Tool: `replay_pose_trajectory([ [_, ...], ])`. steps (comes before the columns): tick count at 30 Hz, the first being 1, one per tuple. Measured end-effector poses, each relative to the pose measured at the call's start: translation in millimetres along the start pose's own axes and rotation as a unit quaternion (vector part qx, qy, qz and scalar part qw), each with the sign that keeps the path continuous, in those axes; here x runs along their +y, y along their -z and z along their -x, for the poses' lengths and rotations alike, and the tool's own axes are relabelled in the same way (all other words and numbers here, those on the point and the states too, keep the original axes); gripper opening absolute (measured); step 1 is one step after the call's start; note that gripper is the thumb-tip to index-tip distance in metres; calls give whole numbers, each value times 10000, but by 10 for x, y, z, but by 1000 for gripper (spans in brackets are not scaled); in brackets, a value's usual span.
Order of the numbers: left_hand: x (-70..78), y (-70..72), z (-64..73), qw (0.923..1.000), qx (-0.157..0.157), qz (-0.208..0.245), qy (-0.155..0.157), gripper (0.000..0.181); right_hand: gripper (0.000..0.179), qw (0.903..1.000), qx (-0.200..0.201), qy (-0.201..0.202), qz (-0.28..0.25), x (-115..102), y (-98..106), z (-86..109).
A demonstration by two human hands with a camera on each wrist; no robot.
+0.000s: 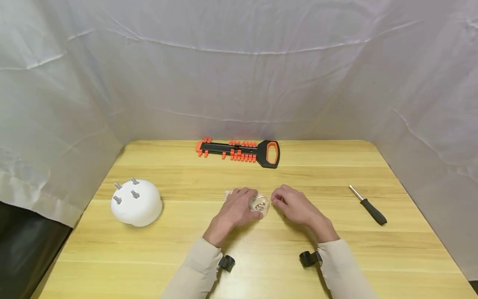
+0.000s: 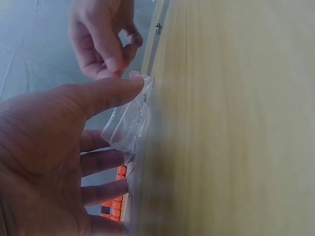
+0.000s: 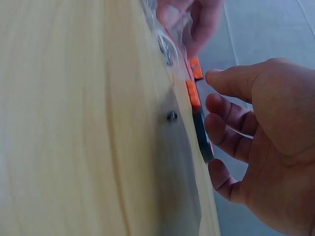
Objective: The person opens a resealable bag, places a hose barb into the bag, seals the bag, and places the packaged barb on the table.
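Note:
A small clear zip bag [image 1: 264, 201] with several little metal screws [image 1: 260, 206] inside lies at mid-table. My left hand [image 1: 239, 206] holds it, thumb at the near side and fingers across the far side; a red strip shows along the bag [image 3: 186, 59] in the right wrist view. Just right of the bag is my right hand [image 1: 295, 204], its fingers loosely bent, with nothing visible between them. Beneath that hand, a loose dark screw [image 3: 172, 116] lies on the wood.
On the left sits a rounded white base [image 1: 139, 207] with several grey pegs sticking up. A black-and-orange slotted tool holder [image 1: 268, 153] lies along the back edge. To the right is a screwdriver [image 1: 371, 209] with a black handle. Pale cloth walls [image 1: 239, 83] surround the wooden table [image 1: 186, 178].

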State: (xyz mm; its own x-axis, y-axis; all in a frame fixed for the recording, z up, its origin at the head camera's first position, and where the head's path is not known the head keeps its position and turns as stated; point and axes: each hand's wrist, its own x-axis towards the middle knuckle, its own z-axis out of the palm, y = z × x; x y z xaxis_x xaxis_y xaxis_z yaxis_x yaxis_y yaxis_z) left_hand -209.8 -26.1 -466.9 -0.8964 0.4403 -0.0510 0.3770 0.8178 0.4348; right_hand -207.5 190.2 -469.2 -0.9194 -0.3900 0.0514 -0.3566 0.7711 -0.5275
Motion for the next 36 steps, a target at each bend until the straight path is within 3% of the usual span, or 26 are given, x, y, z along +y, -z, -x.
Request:
replay_pose_trajectory([
  [9,2,-1,13,9999,-16,111,63,71,5,9999,-71,-108,33,122,41,90],
  [15,2,-17,21,9999,-84,90,103,71,7,9998,-98,129,116,217,22,179],
  [24,0,-18,9,9999,-73,3,104,71,19,9977,-584,318,-166,243,77,253],
  [36,-11,-22,3,9999,-55,96,116,70,6,9975,-607,294,-210,264,86,251],
])
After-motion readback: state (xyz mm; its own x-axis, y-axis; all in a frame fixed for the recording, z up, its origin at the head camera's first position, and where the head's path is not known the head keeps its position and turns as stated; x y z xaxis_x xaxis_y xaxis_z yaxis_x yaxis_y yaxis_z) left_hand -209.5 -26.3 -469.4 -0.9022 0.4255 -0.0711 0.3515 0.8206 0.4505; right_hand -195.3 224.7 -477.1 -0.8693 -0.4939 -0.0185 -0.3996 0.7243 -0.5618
